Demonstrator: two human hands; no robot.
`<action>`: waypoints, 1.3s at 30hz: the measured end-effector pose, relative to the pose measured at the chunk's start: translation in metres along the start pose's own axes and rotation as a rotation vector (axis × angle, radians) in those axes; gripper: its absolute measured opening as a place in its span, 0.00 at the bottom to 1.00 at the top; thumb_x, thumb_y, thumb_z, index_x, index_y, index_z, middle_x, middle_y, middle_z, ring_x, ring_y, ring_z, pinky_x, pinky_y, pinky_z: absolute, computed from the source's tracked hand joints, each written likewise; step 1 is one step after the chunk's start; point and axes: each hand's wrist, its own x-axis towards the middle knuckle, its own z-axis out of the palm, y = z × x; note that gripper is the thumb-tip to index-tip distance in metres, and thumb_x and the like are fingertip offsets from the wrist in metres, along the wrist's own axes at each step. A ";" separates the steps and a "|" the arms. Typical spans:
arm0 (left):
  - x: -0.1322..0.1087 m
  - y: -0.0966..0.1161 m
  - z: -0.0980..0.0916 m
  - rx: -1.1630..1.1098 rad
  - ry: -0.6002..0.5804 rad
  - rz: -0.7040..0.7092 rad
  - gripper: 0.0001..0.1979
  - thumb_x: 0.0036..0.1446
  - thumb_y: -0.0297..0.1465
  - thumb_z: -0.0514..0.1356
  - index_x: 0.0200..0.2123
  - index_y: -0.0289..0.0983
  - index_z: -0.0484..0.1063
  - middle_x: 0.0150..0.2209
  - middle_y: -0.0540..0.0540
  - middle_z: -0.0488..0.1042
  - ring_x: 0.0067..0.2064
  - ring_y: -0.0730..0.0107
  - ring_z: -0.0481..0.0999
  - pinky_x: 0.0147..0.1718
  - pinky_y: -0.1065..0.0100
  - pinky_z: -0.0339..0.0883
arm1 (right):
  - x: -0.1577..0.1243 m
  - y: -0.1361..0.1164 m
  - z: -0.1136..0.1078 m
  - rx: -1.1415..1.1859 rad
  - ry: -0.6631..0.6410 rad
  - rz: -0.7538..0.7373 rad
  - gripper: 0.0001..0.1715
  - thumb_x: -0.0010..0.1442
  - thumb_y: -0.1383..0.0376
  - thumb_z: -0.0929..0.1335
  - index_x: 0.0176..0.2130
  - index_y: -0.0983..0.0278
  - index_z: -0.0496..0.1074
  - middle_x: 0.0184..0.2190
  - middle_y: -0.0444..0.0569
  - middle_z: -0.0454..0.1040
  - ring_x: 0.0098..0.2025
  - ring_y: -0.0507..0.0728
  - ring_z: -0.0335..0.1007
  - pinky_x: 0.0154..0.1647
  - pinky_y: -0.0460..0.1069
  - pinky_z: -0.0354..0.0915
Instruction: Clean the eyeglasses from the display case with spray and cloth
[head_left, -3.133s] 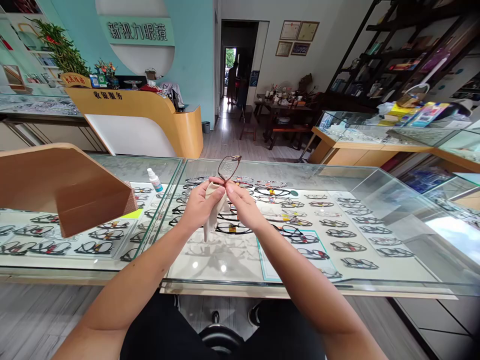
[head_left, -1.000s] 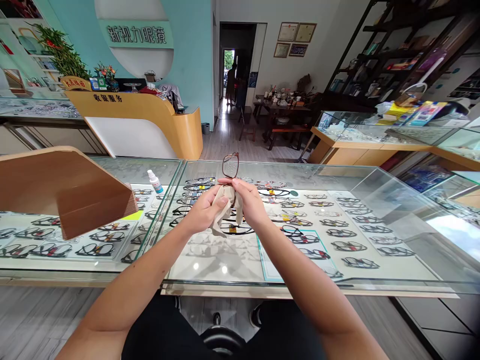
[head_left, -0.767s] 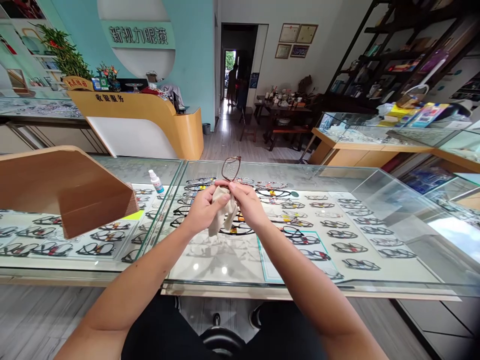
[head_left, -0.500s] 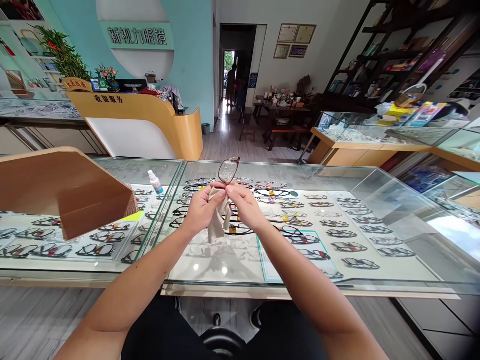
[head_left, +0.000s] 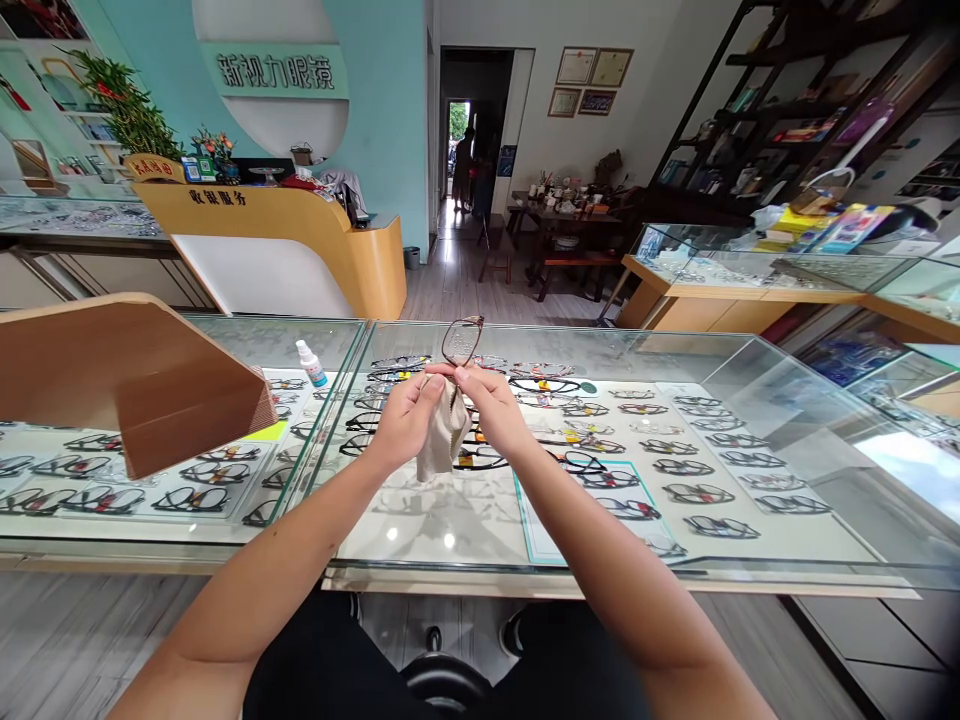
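l. hand (head_left: 401, 420): fingers closed, pinching cloth (head_left: 442, 440), which hangs down. r. hand (head_left: 491, 405): thumb & fingers closed on glasses (head_left: 462, 342), held betw. hands above glass counter (head_left: 420, 577). long axis approx. upright, one lens pointing up, top tipped slightly r.; lower half hidden. spray bottle (head_left: 311, 364) to l.; other frames (head_left: 698, 493) under glass.

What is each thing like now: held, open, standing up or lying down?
Glasses: held up, lens looks speckled
Cloth: held, hanging down in folds
Left hand: shut on the cloth
Right hand: pinching the glasses
Spray bottle: upright, white top on
Other glasses: lying in rows under glass
Far doorway: open
Bin: upright
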 end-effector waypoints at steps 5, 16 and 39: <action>-0.001 0.001 -0.001 -0.035 -0.044 -0.012 0.31 0.70 0.60 0.63 0.49 0.36 0.83 0.38 0.44 0.83 0.40 0.63 0.79 0.49 0.63 0.72 | -0.001 0.000 -0.002 0.031 0.016 0.048 0.36 0.71 0.34 0.69 0.44 0.59 0.91 0.38 0.50 0.84 0.45 0.61 0.73 0.56 0.56 0.67; 0.001 0.006 -0.002 -0.078 -0.106 -0.044 0.32 0.66 0.58 0.68 0.54 0.35 0.84 0.42 0.42 0.85 0.42 0.62 0.79 0.48 0.64 0.72 | -0.001 0.003 -0.001 0.052 0.090 0.059 0.30 0.74 0.41 0.69 0.44 0.58 0.91 0.38 0.49 0.80 0.46 0.61 0.72 0.58 0.56 0.67; 0.006 0.007 -0.007 -0.025 -0.130 -0.065 0.34 0.65 0.62 0.67 0.50 0.36 0.83 0.40 0.44 0.83 0.42 0.63 0.76 0.47 0.64 0.71 | -0.002 0.001 -0.003 0.022 -0.007 0.027 0.39 0.72 0.32 0.67 0.53 0.58 0.89 0.53 0.53 0.85 0.57 0.64 0.78 0.72 0.59 0.64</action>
